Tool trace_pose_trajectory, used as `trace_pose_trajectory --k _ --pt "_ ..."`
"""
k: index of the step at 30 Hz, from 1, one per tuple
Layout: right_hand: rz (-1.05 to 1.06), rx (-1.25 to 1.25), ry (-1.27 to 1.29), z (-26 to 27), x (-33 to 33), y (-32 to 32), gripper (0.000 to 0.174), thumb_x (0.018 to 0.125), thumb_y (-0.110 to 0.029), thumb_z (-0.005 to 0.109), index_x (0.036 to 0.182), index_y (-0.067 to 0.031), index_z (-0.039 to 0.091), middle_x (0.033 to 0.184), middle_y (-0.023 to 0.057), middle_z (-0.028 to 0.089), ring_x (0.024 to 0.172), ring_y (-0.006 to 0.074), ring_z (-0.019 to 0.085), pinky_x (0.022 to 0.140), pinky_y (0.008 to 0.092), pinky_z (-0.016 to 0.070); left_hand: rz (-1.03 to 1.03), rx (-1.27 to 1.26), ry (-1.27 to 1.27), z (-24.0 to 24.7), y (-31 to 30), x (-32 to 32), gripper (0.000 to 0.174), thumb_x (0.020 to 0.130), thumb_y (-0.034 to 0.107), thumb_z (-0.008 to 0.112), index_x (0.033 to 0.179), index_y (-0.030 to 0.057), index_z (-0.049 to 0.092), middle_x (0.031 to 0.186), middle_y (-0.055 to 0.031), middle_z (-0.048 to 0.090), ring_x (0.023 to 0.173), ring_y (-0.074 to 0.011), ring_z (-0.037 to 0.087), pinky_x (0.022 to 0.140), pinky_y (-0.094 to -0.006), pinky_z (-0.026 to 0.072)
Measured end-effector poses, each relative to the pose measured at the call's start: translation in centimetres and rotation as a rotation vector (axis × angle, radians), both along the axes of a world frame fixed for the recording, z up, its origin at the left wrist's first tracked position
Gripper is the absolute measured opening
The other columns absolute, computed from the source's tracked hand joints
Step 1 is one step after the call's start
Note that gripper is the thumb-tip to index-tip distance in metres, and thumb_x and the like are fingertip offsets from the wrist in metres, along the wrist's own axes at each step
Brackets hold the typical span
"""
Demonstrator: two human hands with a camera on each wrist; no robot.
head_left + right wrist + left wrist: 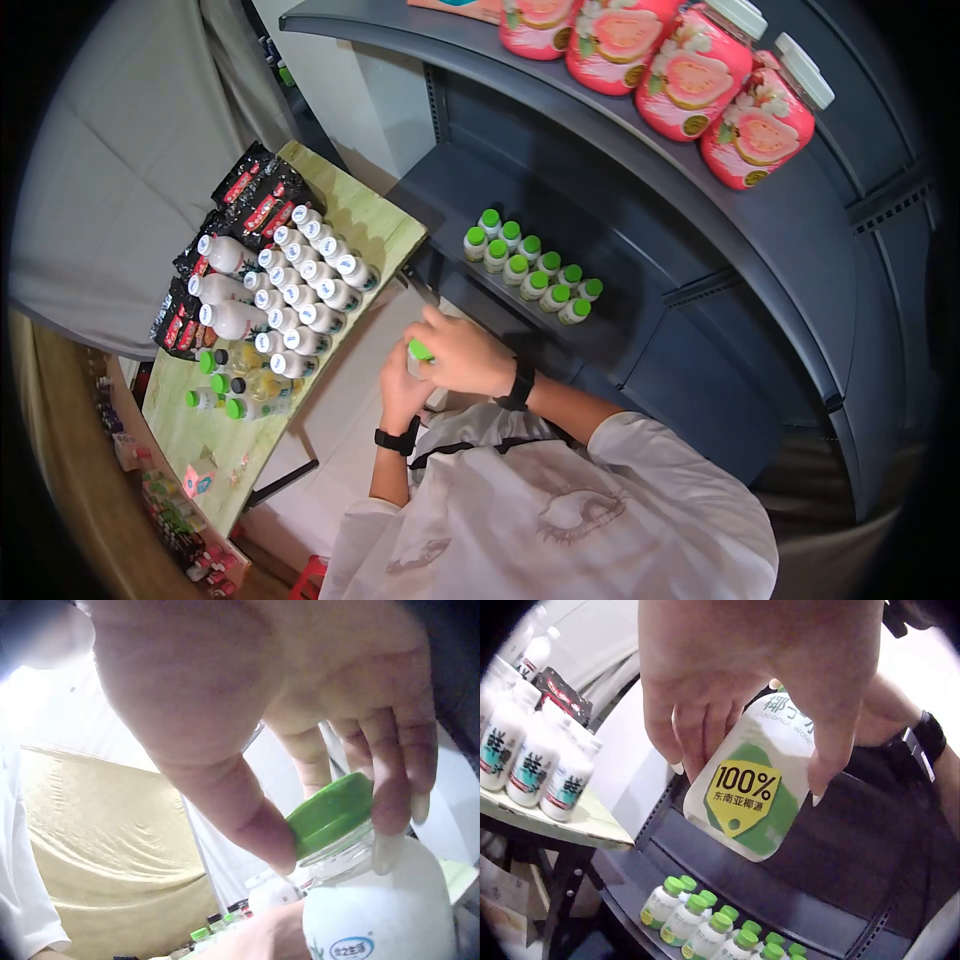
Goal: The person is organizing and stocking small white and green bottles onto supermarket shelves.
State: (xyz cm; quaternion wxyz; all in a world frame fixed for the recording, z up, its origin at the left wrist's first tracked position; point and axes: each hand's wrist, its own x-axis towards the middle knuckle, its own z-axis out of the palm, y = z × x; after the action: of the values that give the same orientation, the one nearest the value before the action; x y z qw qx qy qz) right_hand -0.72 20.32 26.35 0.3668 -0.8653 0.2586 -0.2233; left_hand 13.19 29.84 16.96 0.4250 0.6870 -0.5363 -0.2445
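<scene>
My left hand (402, 390) grips a coconut water bottle (751, 784) by its body, thumb on one side and fingers on the other. The bottle is pale, with a green and yellow "100%" label. From above, my right hand (468, 358) pinches its green cap (334, 814) between thumb and fingers. In the right wrist view the cap sits tilted at the clear neck. Both hands are in front of my body, between the table and the shelf. Most of the bottle is hidden by the hands in the head view.
A green-topped table (190, 440) on the left bears several white bottles (320, 318), black packets (262, 205) and green-capped bottles (250, 408). On the lower grey shelf (420, 185) stand rows of green-capped bottles (533, 288). Pink jars (695, 75) line the upper shelf (610, 125), which juts out overhead.
</scene>
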Motion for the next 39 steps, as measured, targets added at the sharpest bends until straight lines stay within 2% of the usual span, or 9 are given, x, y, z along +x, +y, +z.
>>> trace_pose_trajectory --k 4,5,14,22,27,32,35,38,39 --pt "-0.048 0.056 -0.015 -1.2 -6.4 -1.8 0.033 0.078 -0.013 0.069 0.11 -0.0063 0.06 0.1 0.0158 0.051 0.088 0.0395 0.062 0.076 0.0454 0.0514 -0.095 -0.009 -0.01 0.4 -2.0 -5.2 0.06 0.066 0.021 0.08 0.117 0.0002 0.059 0.105 -0.0207 0.067 0.098 -0.0384 0.065 0.087 -0.0428 0.0509" --pt "-0.039 0.056 -0.012 -1.8 -7.9 -2.2 0.036 0.076 -0.014 0.069 0.109 -0.004 0.057 0.103 0.0176 0.051 0.086 0.0403 0.062 0.075 0.0475 0.0516 -0.113 -0.009 0.015 0.6 -2.5 -6.7 0.06 0.065 0.022 0.08 0.117 0.0003 0.059 0.105 -0.0208 0.067 0.099 -0.0385 0.064 0.087 -0.043 0.0508" --pt "-0.243 0.076 0.122 -4.5 -21.3 -3.3 0.035 0.073 -0.014 0.075 0.104 -0.0083 0.06 0.1 0.0144 0.056 0.091 0.0376 0.061 0.077 0.0444 0.0515 -0.348 0.018 0.02 -3.6 -6.2 -18.8 0.061 0.065 0.03 0.08 0.116 0.003 0.06 0.107 -0.0204 0.066 0.098 -0.0383 0.064 0.088 -0.0437 0.0504" --pt "-0.37 0.082 0.282 -7.4 -28.1 -4.6 0.034 0.071 -0.015 0.076 0.101 -0.0076 0.061 0.099 0.0143 0.058 0.091 0.0379 0.061 0.077 0.046 0.0508 -0.548 0.169 0.091 -5.7 -9.0 -25.3 0.061 0.072 0.037 0.08 0.117 0.003 0.057 0.104 -0.0206 0.066 0.098 -0.0393 0.063 0.085 -0.044 0.0501" --pt "-0.435 0.102 0.321 -10.5 -30.9 -6.0 0.034 0.071 -0.015 0.075 0.1 -0.0073 0.059 0.1 0.0153 0.058 0.092 0.0385 0.059 0.079 0.0465 0.0499 -0.598 0.156 0.174 -7.3 -10.2 -28.1 0.067 0.08 0.032 0.074 0.132 -0.0015 0.049 0.123 -0.025 0.06 0.11 -0.04 0.059 0.096 -0.0426 0.0465" --pt "-0.513 0.04 0.323 -15.1 -32.5 -7.6 0.034 0.069 -0.016 0.075 0.097 -0.0066 0.059 0.097 0.0156 0.059 0.093 0.0378 0.06 0.079 0.0462 0.0499 -0.586 -0.06 0.089 -13.5 -11.2 -30.9 0.066 0.081 0.022 0.07 0.137 -0.0018 0.044 0.14 -0.0264 0.048 0.122 -0.0391 0.054 0.103 -0.0412 0.0443" --pt "-0.566 0.056 0.326 -17.4 -32.7 -8.7 0.035 0.067 -0.017 0.076 0.096 -0.0066 0.059 0.096 0.0156 0.059 0.093 0.0377 0.06 0.08 0.0458 0.05 -0.614 -0.005 0.039 -15.1 -11.6 -31.5 0.069 0.086 0.029 0.067 0.14 -0.004 0.04 0.144 -0.0266 0.043 0.126 -0.0398 0.05 0.107 -0.04 0.0407" --pt "-0.596 0.071 0.324 -19.7 -32.9 -10.0 0.035 0.066 -0.016 0.076 0.095 -0.006 0.058 0.096 0.0163 0.059 0.094 0.0386 0.059 0.081 0.0463 0.0497 -0.595 0.304 0.017 -14.9 -11.0 -31.4 0.069 0.087 0.031 0.063 0.143 -0.0025 0.039 0.147 -0.0252 0.041 0.127 -0.0387 0.049 0.107 -0.0407 0.041" --pt "-0.605 0.076 0.323 -20.6 -32.9 -10.5 0.036 0.066 -0.015 0.076 0.095 -0.0058 0.058 0.096 0.0165 0.059 0.095 0.039 0.059 0.081 0.0466 0.0495 -0.592 0.327 0.002 -14.8 -10.6 -31.1 0.067 0.088 0.032 0.062 0.142 -0.0023 0.04 0.146 -0.0248 0.042 0.128 -0.0385 0.049 0.107 -0.0412 0.0412"
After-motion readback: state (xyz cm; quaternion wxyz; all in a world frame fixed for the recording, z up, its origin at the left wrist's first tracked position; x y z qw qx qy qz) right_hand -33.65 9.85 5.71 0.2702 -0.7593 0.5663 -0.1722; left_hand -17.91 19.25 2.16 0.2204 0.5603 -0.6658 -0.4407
